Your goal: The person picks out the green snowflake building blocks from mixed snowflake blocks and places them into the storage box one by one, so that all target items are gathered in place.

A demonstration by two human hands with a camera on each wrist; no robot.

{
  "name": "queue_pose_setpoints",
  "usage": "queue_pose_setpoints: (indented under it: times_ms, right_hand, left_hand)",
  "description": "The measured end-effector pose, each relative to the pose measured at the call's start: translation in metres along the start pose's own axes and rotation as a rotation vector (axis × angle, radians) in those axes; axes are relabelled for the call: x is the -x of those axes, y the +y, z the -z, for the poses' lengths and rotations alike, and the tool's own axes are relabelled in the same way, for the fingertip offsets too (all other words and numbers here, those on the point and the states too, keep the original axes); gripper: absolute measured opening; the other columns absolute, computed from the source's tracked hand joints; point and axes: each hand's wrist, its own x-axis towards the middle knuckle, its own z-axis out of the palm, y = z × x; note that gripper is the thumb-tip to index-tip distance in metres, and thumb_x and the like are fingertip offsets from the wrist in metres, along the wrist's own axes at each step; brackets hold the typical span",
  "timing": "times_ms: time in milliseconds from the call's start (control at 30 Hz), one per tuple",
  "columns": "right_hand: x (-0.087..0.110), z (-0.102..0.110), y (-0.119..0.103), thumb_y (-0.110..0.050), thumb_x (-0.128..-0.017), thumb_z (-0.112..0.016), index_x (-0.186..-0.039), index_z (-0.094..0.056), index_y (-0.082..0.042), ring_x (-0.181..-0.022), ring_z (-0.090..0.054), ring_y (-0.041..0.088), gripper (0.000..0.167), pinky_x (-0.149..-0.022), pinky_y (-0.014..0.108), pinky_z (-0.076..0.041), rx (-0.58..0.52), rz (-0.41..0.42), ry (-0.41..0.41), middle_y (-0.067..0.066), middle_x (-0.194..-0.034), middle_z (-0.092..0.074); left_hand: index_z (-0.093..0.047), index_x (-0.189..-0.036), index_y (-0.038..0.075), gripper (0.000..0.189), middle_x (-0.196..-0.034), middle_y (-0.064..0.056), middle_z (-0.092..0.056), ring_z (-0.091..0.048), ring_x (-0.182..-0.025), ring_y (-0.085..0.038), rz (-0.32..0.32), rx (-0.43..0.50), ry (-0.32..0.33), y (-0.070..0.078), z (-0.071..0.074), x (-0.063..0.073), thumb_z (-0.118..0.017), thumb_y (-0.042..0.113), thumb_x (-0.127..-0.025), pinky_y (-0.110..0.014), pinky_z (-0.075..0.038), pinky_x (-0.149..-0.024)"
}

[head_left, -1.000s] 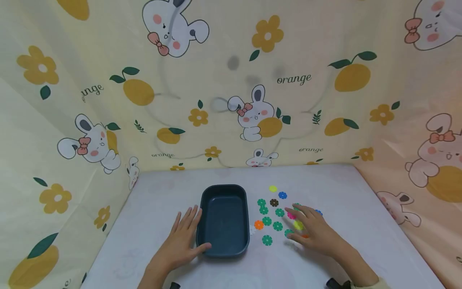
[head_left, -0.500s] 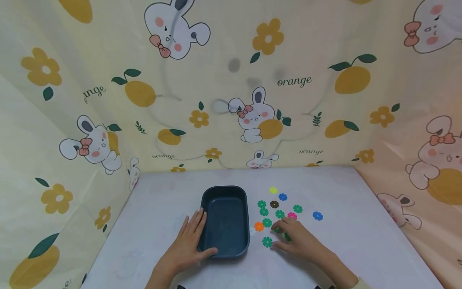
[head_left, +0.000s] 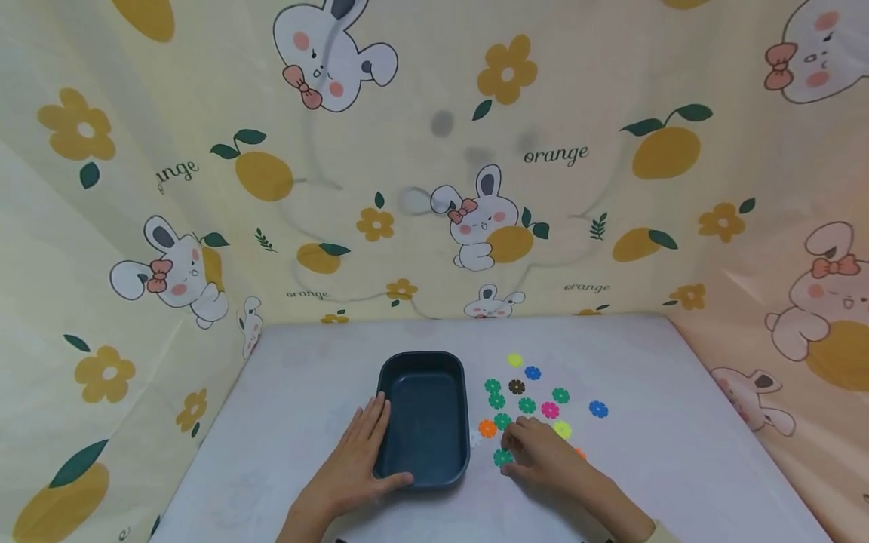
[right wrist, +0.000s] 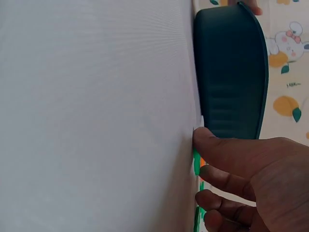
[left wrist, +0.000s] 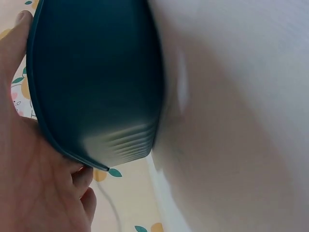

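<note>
My left hand (head_left: 356, 456) rests on the left side of a dark blue tray (head_left: 424, 430), its fingers along the long rim and the thumb over the near rim. In the left wrist view, the tray's ribbed outer wall (left wrist: 128, 145) shows beside the palm. Right of the tray, my right hand (head_left: 543, 458) is low on the table, its thumb and curled fingers at opposite edges of a green snowflake building disc (head_left: 501, 457). That disc's green edge (right wrist: 196, 162) shows between thumb and index finger in the right wrist view. Whatever lies beneath the palm is hidden.
Several snowflake discs lie beyond the right hand, among them an orange disc (head_left: 487, 428), a pink disc (head_left: 550, 410), a brown disc (head_left: 517, 387) and a blue disc (head_left: 598, 409). A patterned curtain (head_left: 407, 151) surrounds the white table (head_left: 305, 377).
My right hand has moved left and down among the discs, and its fingers have curled in around a green one. The left hand has shifted slightly right along the tray, its thumb further over the rim.
</note>
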Motion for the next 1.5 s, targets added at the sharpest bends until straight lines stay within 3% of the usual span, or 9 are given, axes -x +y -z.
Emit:
queue_pose_setpoints:
  times_ms: [333, 500, 633, 867, 1033, 1133, 1367, 1500]
  right_hand:
    - [0.000, 0.002, -0.006, -0.023, -0.086, -0.093, -0.105, -0.062, -0.023, -0.095, -0.055, 0.010, 0.036, -0.085, 0.026, -0.059, -0.133, 0.006, -0.043, -0.013, -0.098, -0.059]
    - [-0.001, 0.007, -0.006, -0.008, -0.093, -0.083, -0.104, -0.062, -0.021, -0.085, -0.055, 0.008, 0.027, -0.073, 0.022, -0.054, -0.256, 0.031, -0.084, -0.011, -0.091, -0.060]
    - [-0.004, 0.013, -0.002, -0.006, -0.097, -0.077, -0.104, -0.063, -0.021, -0.081, -0.056, 0.007, 0.022, -0.069, 0.022, -0.053, -0.320, 0.029, -0.084, -0.011, -0.089, -0.061]
    - [-0.016, 0.027, 0.000, -0.004, -0.100, -0.075, -0.107, -0.065, -0.016, -0.083, -0.060, 0.007, 0.017, -0.073, 0.024, -0.056, -0.357, 0.090, 0.041, -0.007, -0.096, -0.068]
    - [-0.031, 0.031, -0.011, -0.004, -0.099, -0.077, -0.110, -0.068, -0.016, -0.085, -0.064, 0.007, 0.019, -0.078, 0.029, -0.061, -0.406, 0.142, 0.168, -0.007, -0.098, -0.070]
    - [-0.042, 0.032, -0.022, -0.007, -0.099, -0.078, -0.112, -0.069, -0.018, -0.087, -0.066, 0.008, 0.019, -0.083, 0.031, -0.063, -0.453, 0.149, 0.197, -0.009, -0.099, -0.070]
    - [-0.064, 0.029, -0.049, -0.008, -0.100, -0.077, -0.111, -0.071, -0.013, -0.091, -0.068, 0.017, 0.014, -0.087, 0.028, -0.062, -0.620, 0.216, 0.102, 0.001, -0.105, -0.072]
    - [-0.079, 0.023, -0.062, -0.009, -0.101, -0.077, -0.110, -0.072, -0.013, -0.090, -0.067, 0.016, 0.011, -0.083, 0.025, -0.060, -0.637, 0.230, 0.022, 0.003, -0.104, -0.072]
  left_hand:
    - [-0.011, -0.173, 0.007, 0.129, -0.181, -0.008, -0.001, -0.005, -0.167, -0.026, 0.029, 0.012, -0.022, 0.005, -0.002, 0.002, -0.065, 0.085, -0.086, -0.055, -0.013, -0.133]
    - [-0.010, -0.173, 0.007, 0.130, -0.181, -0.008, 0.000, -0.004, -0.167, -0.025, 0.030, 0.012, -0.016, 0.006, -0.002, 0.002, -0.066, 0.085, -0.085, -0.054, -0.013, -0.134]
    - [-0.010, -0.173, 0.007, 0.131, -0.181, -0.008, 0.000, -0.003, -0.167, -0.024, 0.036, 0.004, -0.019, 0.007, -0.002, 0.002, -0.065, 0.086, -0.085, -0.053, -0.012, -0.134]
    - [-0.009, -0.173, 0.007, 0.131, -0.181, -0.008, 0.001, -0.004, -0.167, -0.027, 0.043, 0.011, -0.030, 0.007, -0.001, 0.002, -0.065, 0.086, -0.085, -0.053, -0.012, -0.134]
    - [-0.009, -0.173, 0.008, 0.132, -0.181, -0.007, 0.001, -0.003, -0.167, -0.026, 0.055, 0.007, -0.025, 0.005, -0.001, 0.001, -0.065, 0.087, -0.084, -0.051, -0.011, -0.134]
    - [-0.009, -0.173, 0.008, 0.132, -0.181, -0.007, 0.001, -0.003, -0.167, -0.026, 0.058, 0.012, -0.020, 0.004, -0.001, 0.001, -0.065, 0.087, -0.084, -0.051, -0.012, -0.134]
    - [-0.009, -0.173, 0.008, 0.130, -0.181, -0.007, 0.001, -0.003, -0.167, -0.026, 0.043, 0.031, -0.012, 0.005, -0.002, 0.002, -0.065, 0.086, -0.085, -0.051, -0.013, -0.134]
    - [-0.009, -0.173, 0.008, 0.130, -0.181, -0.007, 0.001, -0.003, -0.167, -0.027, 0.039, 0.032, -0.013, 0.005, -0.001, 0.001, -0.065, 0.086, -0.086, -0.053, -0.014, -0.134]
